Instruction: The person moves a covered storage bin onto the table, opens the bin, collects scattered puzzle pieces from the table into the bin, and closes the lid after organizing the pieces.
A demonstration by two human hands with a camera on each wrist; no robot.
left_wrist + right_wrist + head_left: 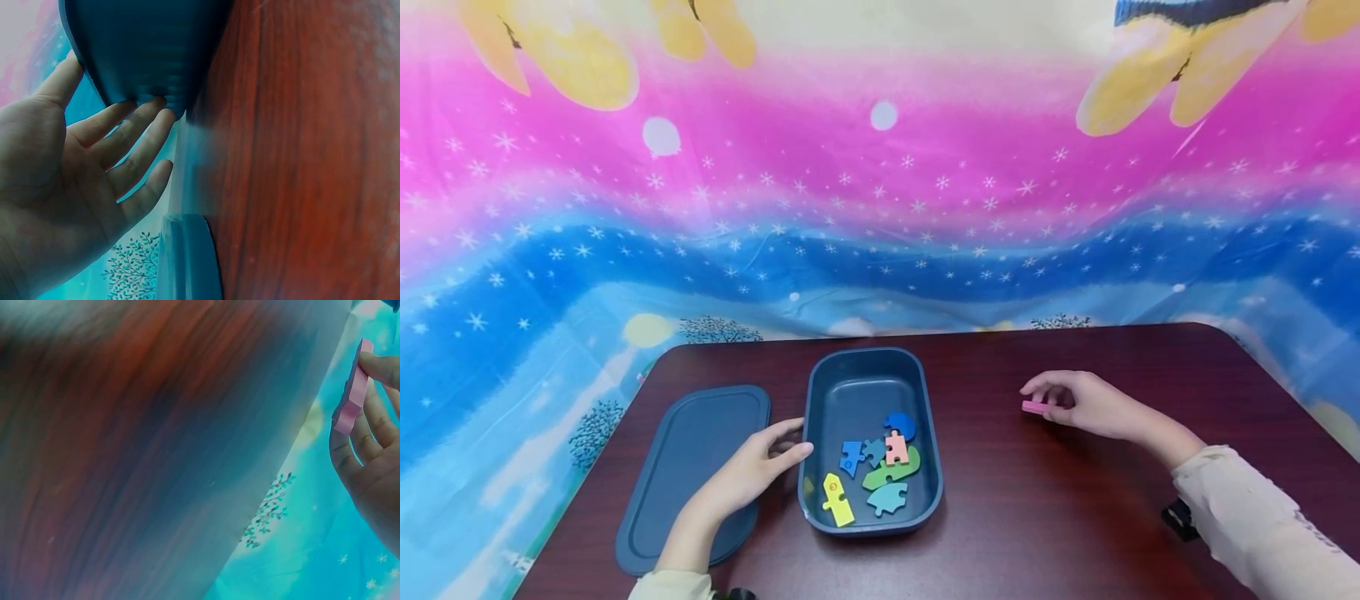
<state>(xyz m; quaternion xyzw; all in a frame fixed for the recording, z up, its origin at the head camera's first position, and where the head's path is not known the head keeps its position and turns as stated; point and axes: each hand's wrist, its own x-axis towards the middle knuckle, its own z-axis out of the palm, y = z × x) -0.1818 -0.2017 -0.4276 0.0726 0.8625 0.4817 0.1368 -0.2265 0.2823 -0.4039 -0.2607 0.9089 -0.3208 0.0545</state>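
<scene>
A dark blue-grey box (867,367) sits without its lid on the table, with several coloured puzzle pieces lying in it. Among them are a yellow piece (837,500), a salmon piece (896,448) and a green piece (877,478). My left hand (756,468) is at the box's left side, fingers loosely spread against the outer wall (147,56) and thumb at the rim. Well to the right of the box, above the table, my right hand (1086,404) pinches a pink puzzle piece (354,390) between thumb and fingers. The piece is seen mostly edge-on.
Left of the box lies its matching lid (658,479), partly hidden by my left forearm. The dark red-brown table (1000,517) ends at a back edge, behind which hangs a colourful printed cloth (850,200).
</scene>
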